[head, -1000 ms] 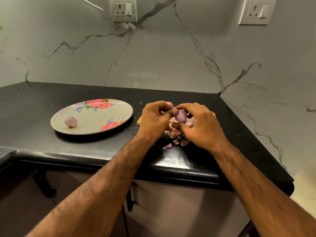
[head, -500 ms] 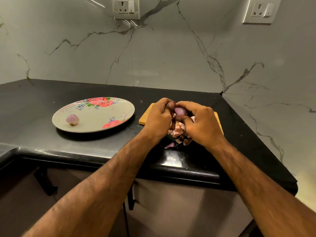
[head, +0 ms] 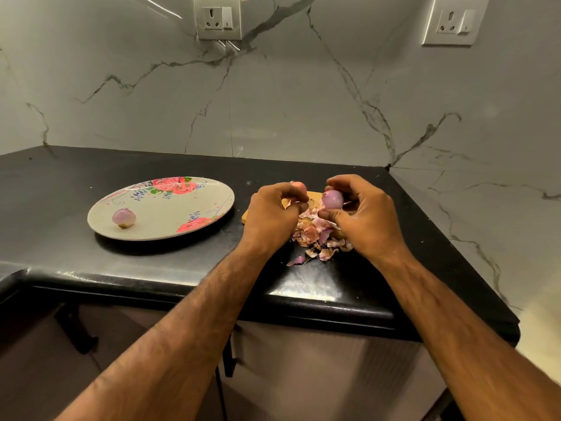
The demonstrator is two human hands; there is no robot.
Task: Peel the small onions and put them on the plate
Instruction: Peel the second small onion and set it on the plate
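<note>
One glossy purple onion (head: 333, 199) (skinless) pinched by right hand (head: 368, 221); left hand (head: 270, 218) grip unclear.

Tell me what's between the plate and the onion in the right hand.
Head view: the left hand, over a corner of the wooden board, lies between the plate and the onion that the right hand grips.

A glossy black counter (head: 91, 268) lies under the left hand (head: 270, 220) and right hand (head: 368, 221), light glinting on its near edge. Beyond them rises a grey veined marble wall (head: 288, 101), one socket (head: 217, 17) above the left hand, a second socket (head: 455, 21) past the right. Brown cabinet doors (head: 318, 375) stand below.
</note>
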